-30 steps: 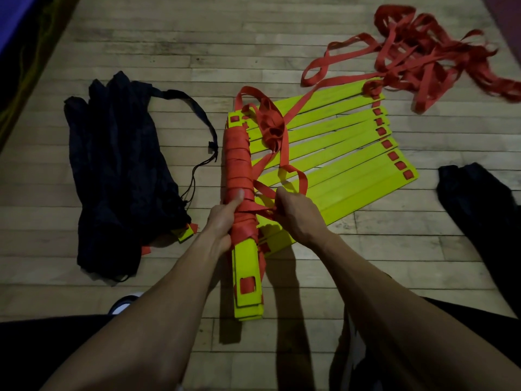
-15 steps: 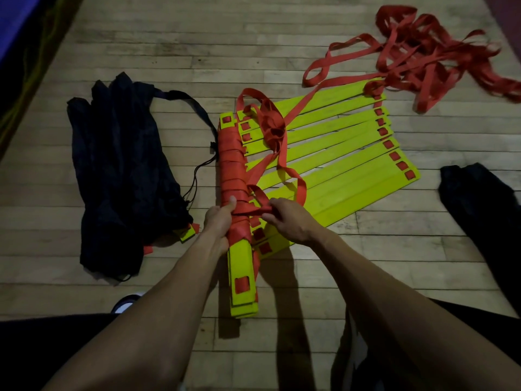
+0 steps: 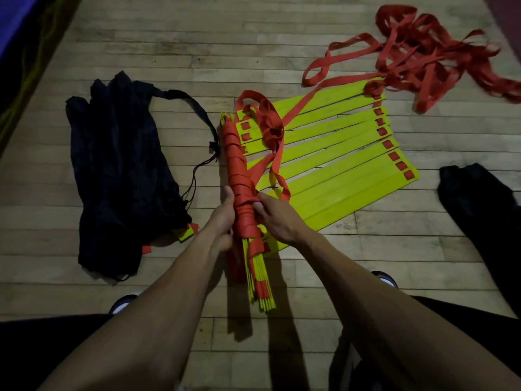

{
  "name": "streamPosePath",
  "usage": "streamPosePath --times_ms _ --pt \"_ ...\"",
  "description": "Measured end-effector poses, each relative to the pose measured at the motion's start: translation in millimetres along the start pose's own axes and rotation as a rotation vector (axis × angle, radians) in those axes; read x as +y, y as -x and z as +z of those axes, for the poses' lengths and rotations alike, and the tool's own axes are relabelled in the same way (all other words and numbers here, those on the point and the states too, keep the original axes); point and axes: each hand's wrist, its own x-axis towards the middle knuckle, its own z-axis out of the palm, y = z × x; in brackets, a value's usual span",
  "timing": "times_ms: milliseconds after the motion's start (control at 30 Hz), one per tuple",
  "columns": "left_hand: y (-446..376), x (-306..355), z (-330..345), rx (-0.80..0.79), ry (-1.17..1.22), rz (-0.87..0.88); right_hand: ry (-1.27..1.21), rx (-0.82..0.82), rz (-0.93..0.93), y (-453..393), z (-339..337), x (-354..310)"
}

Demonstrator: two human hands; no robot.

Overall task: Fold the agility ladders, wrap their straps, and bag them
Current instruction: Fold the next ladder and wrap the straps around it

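left hand (image 3: 222, 221) grips rung bundle (image 3: 239, 176) mid-length | right hand (image 3: 275, 218) pinches strap (image 3: 255, 200) against it | bundle between hands, off floor | rungs stiff, light; strap limp, slippery: grip wrapped middle

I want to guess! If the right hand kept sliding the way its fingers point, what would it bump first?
Probably the wrapped ladder bundle: the right hand already has its fingertips on the red strap there, pointing up-left.
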Motion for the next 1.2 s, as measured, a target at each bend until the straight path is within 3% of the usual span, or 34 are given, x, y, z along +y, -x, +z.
streamPosePath --times_ms 233,467,700,1000,1200 --pt "5 -4 -7 -0.006 0.049 0.003 0.214 -0.019 -0.029 5 -16 8" --pt "6 -1 -4 -0.058 0.222 -0.063 0.138 -0.012 0.049 8 -24 24" --pt "3 2 6 0.064 0.314 -0.079 0.127 -0.009 0.046 6 -2 9" --pt "-8 -4 -3 0.212 -0.096 -0.028 0.197 -0.011 -0.087 9 9 6" --pt "-6 -10 -2 0.166 0.0 0.086 0.429 -0.044 -0.144 4 9 -6"
